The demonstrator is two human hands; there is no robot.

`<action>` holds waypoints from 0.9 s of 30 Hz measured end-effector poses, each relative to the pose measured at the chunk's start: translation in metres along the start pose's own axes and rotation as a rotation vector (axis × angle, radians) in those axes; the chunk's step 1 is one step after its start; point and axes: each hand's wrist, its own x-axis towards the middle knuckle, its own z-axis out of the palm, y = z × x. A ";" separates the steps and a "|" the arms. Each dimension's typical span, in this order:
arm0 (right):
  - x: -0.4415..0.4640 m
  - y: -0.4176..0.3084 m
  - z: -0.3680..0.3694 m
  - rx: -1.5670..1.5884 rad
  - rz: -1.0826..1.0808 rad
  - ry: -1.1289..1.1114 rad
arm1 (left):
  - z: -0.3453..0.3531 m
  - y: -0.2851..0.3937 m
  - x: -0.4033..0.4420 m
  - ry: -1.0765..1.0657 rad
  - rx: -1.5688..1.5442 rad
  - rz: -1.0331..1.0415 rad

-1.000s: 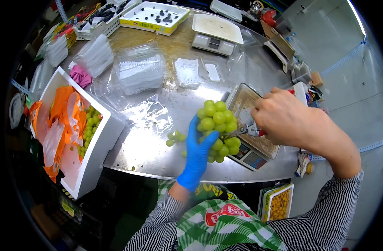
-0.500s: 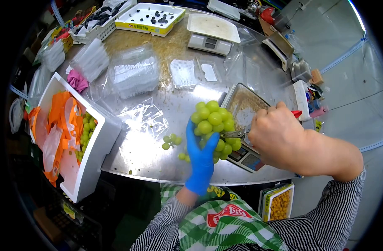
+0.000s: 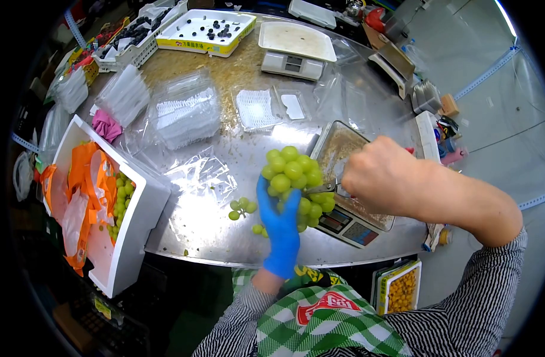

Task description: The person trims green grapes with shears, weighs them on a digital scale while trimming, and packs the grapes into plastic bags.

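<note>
Your left hand (image 3: 280, 229) cradles the green grapes (image 3: 292, 171) while your right hand (image 3: 376, 175) grips the snips (image 3: 318, 189), so a slip this close could nick skins or thumb (image 3: 293, 202).

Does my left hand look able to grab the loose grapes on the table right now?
Probably not as things stand: your left hand is holding the grape bunch, though the loose grapes lie close beside it.
</note>
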 end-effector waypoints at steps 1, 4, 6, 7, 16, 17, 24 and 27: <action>-0.003 0.001 0.003 0.006 -0.017 0.009 | 0.000 0.001 0.002 0.005 -0.001 -0.015; -0.010 0.001 0.003 0.018 -0.024 0.047 | -0.002 0.001 0.006 0.010 -0.015 -0.049; -0.017 0.004 0.003 0.016 0.027 0.084 | -0.003 0.000 0.008 0.026 -0.029 -0.073; -0.020 0.005 0.001 0.030 0.059 0.114 | -0.002 0.001 0.009 0.043 -0.035 -0.088; -0.054 0.017 -0.003 0.235 0.238 0.260 | -0.011 0.008 0.020 -0.004 -0.331 -0.232; -0.058 0.018 -0.003 0.283 0.258 0.257 | -0.014 0.008 0.021 -0.012 -0.390 -0.271; -0.080 0.022 0.029 0.594 0.359 0.491 | -0.008 0.005 0.028 -0.321 -0.850 -0.425; -0.083 0.022 0.046 0.828 0.393 0.557 | -0.001 -0.005 0.028 -0.371 -0.941 -0.501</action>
